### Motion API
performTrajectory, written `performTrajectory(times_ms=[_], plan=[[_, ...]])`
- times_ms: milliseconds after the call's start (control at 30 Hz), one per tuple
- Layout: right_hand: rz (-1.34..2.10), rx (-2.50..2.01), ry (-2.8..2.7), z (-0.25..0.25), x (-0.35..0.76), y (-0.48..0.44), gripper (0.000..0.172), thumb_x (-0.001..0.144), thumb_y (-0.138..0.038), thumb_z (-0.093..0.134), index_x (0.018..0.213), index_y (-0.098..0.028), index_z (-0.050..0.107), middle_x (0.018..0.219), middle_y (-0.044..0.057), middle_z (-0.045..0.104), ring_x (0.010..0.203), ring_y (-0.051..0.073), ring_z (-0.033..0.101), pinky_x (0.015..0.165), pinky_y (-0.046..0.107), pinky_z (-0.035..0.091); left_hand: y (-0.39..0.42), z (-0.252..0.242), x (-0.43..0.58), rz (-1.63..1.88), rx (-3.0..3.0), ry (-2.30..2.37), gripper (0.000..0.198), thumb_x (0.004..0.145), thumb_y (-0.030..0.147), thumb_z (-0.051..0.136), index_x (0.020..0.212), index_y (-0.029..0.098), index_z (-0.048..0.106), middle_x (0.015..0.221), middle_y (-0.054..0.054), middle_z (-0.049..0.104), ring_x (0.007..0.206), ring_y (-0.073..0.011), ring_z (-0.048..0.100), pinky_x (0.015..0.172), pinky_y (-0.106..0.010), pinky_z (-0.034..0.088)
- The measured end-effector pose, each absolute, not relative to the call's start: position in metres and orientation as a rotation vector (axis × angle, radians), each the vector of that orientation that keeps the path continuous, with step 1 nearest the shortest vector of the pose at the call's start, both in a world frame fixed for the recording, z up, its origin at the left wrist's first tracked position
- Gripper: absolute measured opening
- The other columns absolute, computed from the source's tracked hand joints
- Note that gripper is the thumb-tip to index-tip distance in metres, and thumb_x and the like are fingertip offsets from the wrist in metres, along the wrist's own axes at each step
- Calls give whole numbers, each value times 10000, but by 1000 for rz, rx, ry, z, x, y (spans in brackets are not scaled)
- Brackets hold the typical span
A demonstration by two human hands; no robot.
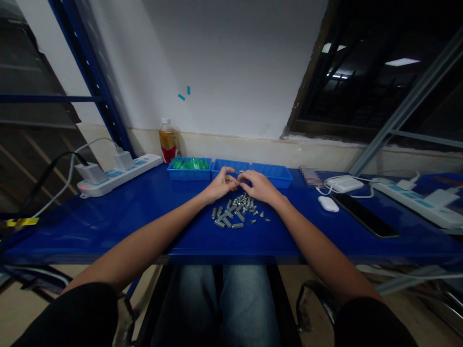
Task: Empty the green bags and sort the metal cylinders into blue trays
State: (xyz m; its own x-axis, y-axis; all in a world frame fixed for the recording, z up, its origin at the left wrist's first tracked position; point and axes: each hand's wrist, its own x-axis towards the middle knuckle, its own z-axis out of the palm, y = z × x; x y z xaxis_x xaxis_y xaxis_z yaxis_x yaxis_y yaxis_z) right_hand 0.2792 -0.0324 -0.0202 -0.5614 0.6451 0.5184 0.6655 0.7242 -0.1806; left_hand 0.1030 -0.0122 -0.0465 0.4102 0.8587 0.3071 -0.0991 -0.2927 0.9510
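My left hand (221, 185) and my right hand (257, 185) meet at the fingertips just in front of the blue bins. The fingers of each are curled in a pinch, and whatever is between them is too small to make out. Below them on the blue table lies a loose pile of metal cylinders (227, 221) with small screws (246, 202) at its upper right. The middle bin (220, 166) is partly hidden behind my hands. To its left stands a bin (190, 175) holding green plastic (193, 164); to its right is another blue bin (277, 177).
A bottle (168, 142) stands behind the left bin. Power strips (119, 176) lie at the left and right. On the right are a black phone (365, 214), a white case (328, 204) and a white charger with cables (343, 183). The table's front edge (231, 258) is near my lap.
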Motion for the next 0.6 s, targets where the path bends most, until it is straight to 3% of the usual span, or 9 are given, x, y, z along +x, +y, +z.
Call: performTrajectory(times_ms=[267,500,600], plan=[[82,-1068,-2258,-26,275,-28,82,869,-219,516,879,-168,579,834,40,628,781,159,557,713,260,388,-11,-48,103,1135,1576,708,348,763,303,649,1010,175,440,700,36,596,625,-95,572,630,-233,436],[-16,-1230,-2227,-24,276,-27,292,943,-267,398,714,-178,556,727,40,628,695,152,548,633,260,322,-12,-44,104,1129,1674,673,353,662,252,716,950,141,543,749,0,626,693,-111,580,724,-261,442],[-4,-1236,-2241,-23,275,-28,333,948,-270,383,676,-178,551,671,34,612,636,144,530,599,261,303,-10,-46,106,1145,1732,694,289,680,288,700,883,136,561,731,-1,612,681,-112,564,723,-266,443]])
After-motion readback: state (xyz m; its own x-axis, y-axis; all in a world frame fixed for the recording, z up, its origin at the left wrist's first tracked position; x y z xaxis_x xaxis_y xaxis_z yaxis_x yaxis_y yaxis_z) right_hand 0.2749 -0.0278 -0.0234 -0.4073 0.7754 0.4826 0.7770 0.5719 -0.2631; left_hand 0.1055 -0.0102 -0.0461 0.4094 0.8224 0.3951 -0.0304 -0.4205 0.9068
